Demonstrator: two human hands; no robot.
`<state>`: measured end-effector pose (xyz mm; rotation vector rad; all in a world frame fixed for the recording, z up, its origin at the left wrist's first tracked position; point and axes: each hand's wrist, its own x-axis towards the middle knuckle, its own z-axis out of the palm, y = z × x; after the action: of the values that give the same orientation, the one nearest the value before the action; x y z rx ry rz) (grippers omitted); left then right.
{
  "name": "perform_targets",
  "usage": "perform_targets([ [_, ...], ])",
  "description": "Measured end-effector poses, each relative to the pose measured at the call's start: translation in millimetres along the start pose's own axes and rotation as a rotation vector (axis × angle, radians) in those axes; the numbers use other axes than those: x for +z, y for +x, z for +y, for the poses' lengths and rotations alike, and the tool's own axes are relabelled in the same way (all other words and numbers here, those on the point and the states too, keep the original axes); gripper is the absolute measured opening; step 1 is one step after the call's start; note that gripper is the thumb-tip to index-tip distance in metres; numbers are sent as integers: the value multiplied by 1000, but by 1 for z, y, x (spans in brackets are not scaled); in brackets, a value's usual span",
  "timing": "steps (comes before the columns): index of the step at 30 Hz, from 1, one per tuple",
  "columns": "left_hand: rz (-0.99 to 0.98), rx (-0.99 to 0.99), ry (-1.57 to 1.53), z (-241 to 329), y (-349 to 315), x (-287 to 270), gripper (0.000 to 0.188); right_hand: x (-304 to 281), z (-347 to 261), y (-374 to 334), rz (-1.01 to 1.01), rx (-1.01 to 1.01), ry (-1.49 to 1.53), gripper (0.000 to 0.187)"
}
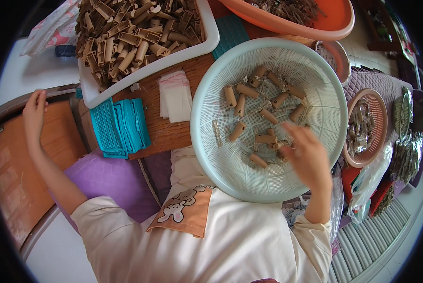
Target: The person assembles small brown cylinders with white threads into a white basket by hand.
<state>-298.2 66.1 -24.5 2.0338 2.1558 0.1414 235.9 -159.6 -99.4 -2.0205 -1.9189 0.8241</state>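
Note:
My right hand (308, 153) is over the near right part of a pale green mesh basket (268, 191). Its fingers are apart and slightly blurred, with the thumb close to several short brown tubes (266, 138); none shows between the fingers. More tubes are scattered on the mesh, some with clear, crinkled plastic strips among them. Far out to the left, my left hand (34, 113) is raised beside the table, away from the basket. Its fingers are loosely bent and somewhat apart, and no object shows in them.
A white bin (145, 70) heaped with brown pieces stands at the back left. Teal plastic trays (119, 127) and small clear bags (175, 96) lie on the wooden table (166, 137). An orange basin (296, 23) is behind; a pink basket (381, 120) holding silvery packets sits right.

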Motion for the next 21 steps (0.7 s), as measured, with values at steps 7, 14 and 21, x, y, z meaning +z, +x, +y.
perform_targets([
  [7,-716,120,-628,27,-5,23,40,36,25,5,-249,-114,-281,36],
  [14,-392,-303,-147,-88,20,30,56,8,50,0,-12,291,967,30],
  [21,-567,-174,37,-52,9,48,61,-6,58,4,314,170,917,31],
])
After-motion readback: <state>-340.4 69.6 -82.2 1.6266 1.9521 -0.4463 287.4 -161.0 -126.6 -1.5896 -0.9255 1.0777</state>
